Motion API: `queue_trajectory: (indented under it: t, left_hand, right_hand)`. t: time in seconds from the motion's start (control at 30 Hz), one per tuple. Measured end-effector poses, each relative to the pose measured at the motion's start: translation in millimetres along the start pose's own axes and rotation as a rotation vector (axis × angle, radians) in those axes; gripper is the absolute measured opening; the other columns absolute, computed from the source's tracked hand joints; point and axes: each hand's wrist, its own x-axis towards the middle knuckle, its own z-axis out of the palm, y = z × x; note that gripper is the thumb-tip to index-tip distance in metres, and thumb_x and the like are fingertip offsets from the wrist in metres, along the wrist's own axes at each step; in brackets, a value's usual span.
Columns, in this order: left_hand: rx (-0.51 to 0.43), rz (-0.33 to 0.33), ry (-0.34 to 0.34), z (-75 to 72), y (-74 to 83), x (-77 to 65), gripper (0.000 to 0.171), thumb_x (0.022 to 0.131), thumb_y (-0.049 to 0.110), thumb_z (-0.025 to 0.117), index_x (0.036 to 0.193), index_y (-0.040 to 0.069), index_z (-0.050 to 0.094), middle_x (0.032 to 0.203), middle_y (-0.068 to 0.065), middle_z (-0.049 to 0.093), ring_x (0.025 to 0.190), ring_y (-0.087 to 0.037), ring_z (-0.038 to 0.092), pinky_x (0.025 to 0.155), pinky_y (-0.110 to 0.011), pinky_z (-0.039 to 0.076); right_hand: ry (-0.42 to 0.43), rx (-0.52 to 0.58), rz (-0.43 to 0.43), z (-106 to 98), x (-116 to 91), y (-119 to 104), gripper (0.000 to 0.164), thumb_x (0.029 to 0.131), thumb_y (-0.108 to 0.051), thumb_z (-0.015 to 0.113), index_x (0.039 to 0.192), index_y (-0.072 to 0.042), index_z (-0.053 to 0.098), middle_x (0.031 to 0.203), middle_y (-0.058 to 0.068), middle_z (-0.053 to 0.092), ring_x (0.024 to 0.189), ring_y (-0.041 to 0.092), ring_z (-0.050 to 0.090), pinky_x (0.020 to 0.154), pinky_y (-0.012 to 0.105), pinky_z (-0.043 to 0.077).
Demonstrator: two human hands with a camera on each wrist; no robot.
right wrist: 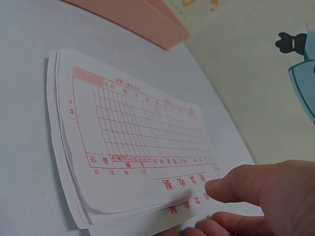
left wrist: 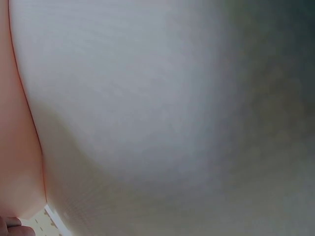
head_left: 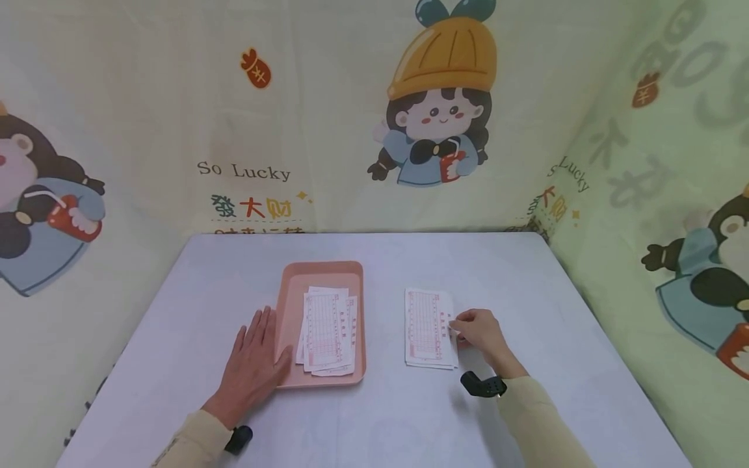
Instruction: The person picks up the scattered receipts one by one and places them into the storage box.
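A stack of white receipt slips (head_left: 426, 328) printed in red lies on the right of the table. At its right edge my right hand (head_left: 481, 335) pinches a receipt slip, thumb on top and fingers beneath, as the right wrist view shows. There, the slip under the thumb (right wrist: 236, 184) sticks out from below the top one. More receipt slips (head_left: 328, 331) lie loosely overlapped in a pink tray (head_left: 287, 279). My left hand (head_left: 251, 357) rests flat with straight fingers along the tray's left side, its thumb over the rim.
The white table (head_left: 468, 260) ends at a printed cloth backdrop (head_left: 339, 130), with another cloth wall on each side. A strip of bare tabletop separates the tray from the stack. Dark wrist devices sit at both cuffs.
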Motion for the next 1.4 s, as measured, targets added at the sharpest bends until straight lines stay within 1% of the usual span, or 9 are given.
queue_trajectory:
  t: [0.13,0.37,0.53,0.67,0.9,1.0,1.1,1.27,1.4]
  left_hand:
    - [0.009,-0.001,-0.002,-0.2,-0.6,0.4,0.081,0.098,0.042,0.047,0.156,-0.005,0.017,0.163,-0.024,0.019,0.152,-0.041,0.018,0.122,-0.059,0.017]
    - [0.004,-0.005,-0.004,-0.5,-0.6,0.4,0.081,0.098,0.041,0.048,0.156,-0.005,0.017,0.163,-0.024,0.019,0.152,-0.041,0.017,0.122,-0.06,0.017]
    - [0.003,-0.008,-0.003,-0.1,-1.1,-0.1,0.081,0.097,0.04,0.049,0.155,-0.006,0.017,0.163,-0.024,0.02,0.151,-0.041,0.018,0.121,-0.06,0.017]
    - [0.004,-0.009,-0.004,-0.1,-1.5,-0.3,0.081,0.097,0.04,0.049,0.155,-0.006,0.017,0.163,-0.024,0.02,0.152,-0.041,0.017,0.121,-0.06,0.017]
    - [0.009,-0.005,0.0,-0.7,-1.6,-0.1,0.081,0.097,0.04,0.049,0.155,-0.006,0.018,0.163,-0.024,0.02,0.151,-0.041,0.018,0.121,-0.06,0.017]
    - [0.013,-0.004,-0.004,-0.6,-1.1,0.6,0.081,0.097,0.041,0.049,0.156,-0.005,0.017,0.163,-0.023,0.02,0.152,-0.041,0.018,0.122,-0.059,0.017]
    - [0.015,-0.007,-0.012,-1.4,-0.1,1.1,0.081,0.097,0.041,0.048,0.156,-0.005,0.017,0.163,-0.023,0.02,0.152,-0.041,0.018,0.122,-0.06,0.017]
    - [0.011,-0.007,-0.018,-3.0,0.6,1.5,0.081,0.098,0.042,0.048,0.156,-0.004,0.017,0.163,-0.023,0.019,0.152,-0.04,0.017,0.122,-0.06,0.017]
    - [0.009,-0.002,-0.015,-2.3,-0.5,1.9,0.081,0.098,0.043,0.047,0.156,-0.004,0.016,0.164,-0.023,0.019,0.152,-0.04,0.017,0.122,-0.06,0.017]
  right_hand:
    - [0.015,-0.028,0.005,3.6,1.6,-1.5,0.033,0.09,-0.02,0.068,0.111,0.005,0.063,0.106,0.019,0.064,0.082,0.024,0.06,0.064,0.027,0.057]
    - [0.043,-0.151,-0.03,10.7,4.1,-5.6,0.033,0.085,-0.024,0.075,0.098,0.004,0.062,0.088,0.015,0.066,0.064,0.02,0.062,0.055,0.025,0.049]
    - [0.048,-0.202,-0.041,14.5,6.5,-7.0,0.032,0.082,-0.023,0.079,0.092,0.001,0.06,0.081,0.012,0.063,0.06,0.019,0.06,0.053,0.024,0.044]
    - [0.037,-0.204,-0.055,15.1,6.4,-5.9,0.029,0.082,-0.017,0.08,0.093,0.002,0.06,0.082,0.012,0.063,0.06,0.018,0.058,0.053,0.024,0.045]
    - [-0.005,-0.137,-0.099,11.0,6.7,-1.1,0.021,0.083,-0.009,0.076,0.096,0.002,0.064,0.082,0.01,0.063,0.063,0.016,0.057,0.054,0.025,0.05]
    - [-0.019,-0.12,-0.121,9.0,5.9,-0.7,0.017,0.085,-0.008,0.073,0.095,0.002,0.065,0.081,0.009,0.062,0.063,0.016,0.056,0.054,0.025,0.049]
    - [-0.026,-0.127,-0.138,7.5,5.2,-2.1,0.014,0.086,-0.007,0.071,0.096,0.002,0.065,0.081,0.009,0.062,0.062,0.016,0.054,0.053,0.025,0.047]
    - [-0.033,-0.141,-0.151,5.8,7.0,-2.5,0.015,0.088,-0.008,0.068,0.099,0.002,0.065,0.082,0.009,0.062,0.062,0.016,0.054,0.054,0.025,0.045]
    - [-0.032,-0.142,-0.149,5.5,9.4,-1.0,0.02,0.09,-0.009,0.067,0.106,0.002,0.065,0.085,0.01,0.064,0.063,0.016,0.054,0.055,0.025,0.045]
